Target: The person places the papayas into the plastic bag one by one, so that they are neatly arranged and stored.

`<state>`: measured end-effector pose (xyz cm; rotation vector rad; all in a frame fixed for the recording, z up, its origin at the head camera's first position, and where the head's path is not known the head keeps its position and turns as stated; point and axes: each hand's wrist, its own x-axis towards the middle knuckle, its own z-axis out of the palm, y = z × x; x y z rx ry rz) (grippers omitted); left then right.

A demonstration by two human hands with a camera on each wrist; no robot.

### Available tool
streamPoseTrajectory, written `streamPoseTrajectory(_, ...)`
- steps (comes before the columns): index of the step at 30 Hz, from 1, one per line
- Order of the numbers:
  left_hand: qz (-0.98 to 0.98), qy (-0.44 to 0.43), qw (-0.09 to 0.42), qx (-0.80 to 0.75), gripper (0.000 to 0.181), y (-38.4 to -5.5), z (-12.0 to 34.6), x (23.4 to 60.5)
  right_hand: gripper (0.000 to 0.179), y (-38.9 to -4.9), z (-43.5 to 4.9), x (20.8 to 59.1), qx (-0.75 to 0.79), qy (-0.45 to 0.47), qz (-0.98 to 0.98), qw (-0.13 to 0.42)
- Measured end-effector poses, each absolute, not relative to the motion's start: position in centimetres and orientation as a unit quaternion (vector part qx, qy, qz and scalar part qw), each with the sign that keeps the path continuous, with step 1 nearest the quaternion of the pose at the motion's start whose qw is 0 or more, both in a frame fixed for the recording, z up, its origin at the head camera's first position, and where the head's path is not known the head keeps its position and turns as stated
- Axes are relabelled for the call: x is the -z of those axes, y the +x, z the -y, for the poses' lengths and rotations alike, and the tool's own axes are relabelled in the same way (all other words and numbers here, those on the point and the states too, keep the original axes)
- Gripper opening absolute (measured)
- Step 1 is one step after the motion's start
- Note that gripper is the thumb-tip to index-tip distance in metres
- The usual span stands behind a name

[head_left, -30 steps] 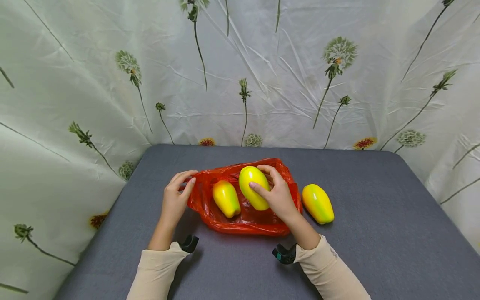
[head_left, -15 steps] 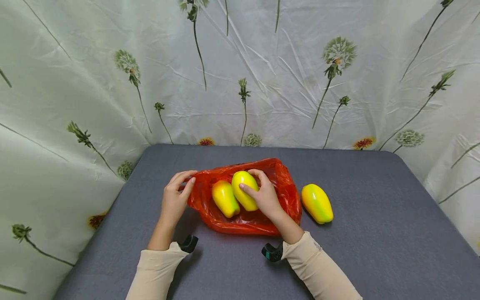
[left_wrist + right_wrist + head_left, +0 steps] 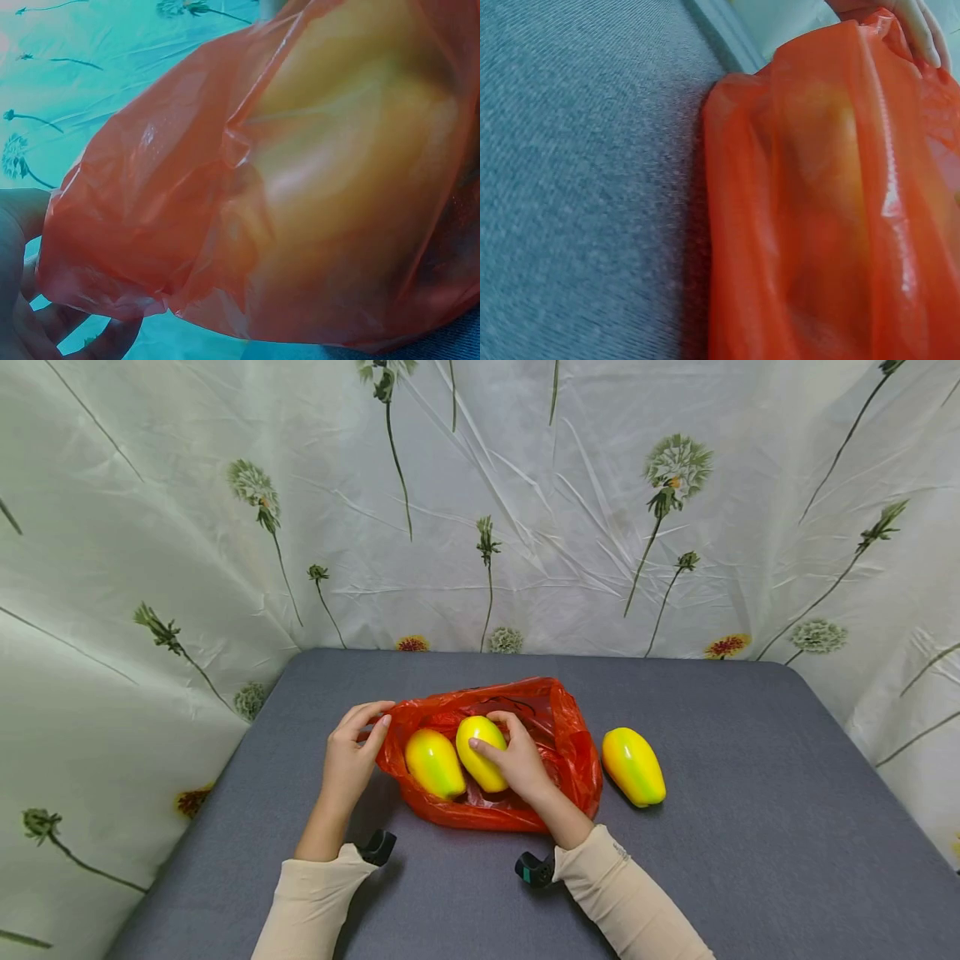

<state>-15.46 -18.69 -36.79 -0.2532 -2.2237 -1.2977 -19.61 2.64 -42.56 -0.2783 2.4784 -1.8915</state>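
Note:
A red plastic bag [image 3: 576,747] lies with its mouth spread wide on the grey table. At its left end, my left hand [image 3: 352,750] pinches the rim between thumb and fingers. My right hand [image 3: 522,764] reaches into the bag and grips a yellow-green papaya [image 3: 472,768], thumb across its top. Left of that one, a second papaya [image 3: 435,764] lies in the bag, the two side by side. Through the thin bag wall [image 3: 150,202] a yellow fruit shows blurred in the left wrist view. The bag hides the right hand in the right wrist view.
A third papaya [image 3: 633,767] lies on the table [image 3: 757,793] just right of the bag. Behind the table's far edge hangs a white curtain [image 3: 562,527] printed with dandelions. Each wrist wears a black camera band.
My right hand has moved left and lower into the bag with its papaya. The papaya beside it has shifted slightly left. My left hand stays at the rim.

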Motion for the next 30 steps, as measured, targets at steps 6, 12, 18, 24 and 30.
streamPoseTrajectory(6, 0.826, -0.097, 0.276, 0.482, 0.019, -15.5, 18.7, 36.8, 0.052, -19.7, -2.6, 43.1, 0.590, -0.094, -0.802, 0.011)
streamPoseTrajectory(12, 0.827, -0.096, 0.278, 0.479, 0.019, -15.5, 18.6, 36.9, 0.050, -19.7, -2.7, 43.3, 0.593, -0.101, -0.799, 0.014)
streamPoseTrajectory(18, 0.829, -0.092, 0.277, 0.477, 0.020, -15.4, 18.6, 37.0, 0.047, -19.6, -2.8, 42.9, 0.592, -0.111, -0.798, 0.000)
streamPoseTrajectory(24, 0.829, -0.090, 0.278, 0.476, 0.020, -15.4, 18.7, 37.0, 0.048, -19.3, -2.8, 42.2, 0.608, -0.141, -0.781, -0.017)
streamPoseTrajectory(30, 0.829, -0.092, 0.281, 0.475, 0.019, -15.5, 18.7, 37.1, 0.047, -18.0, -3.2, 39.9, 0.627, -0.173, -0.759, -0.020)
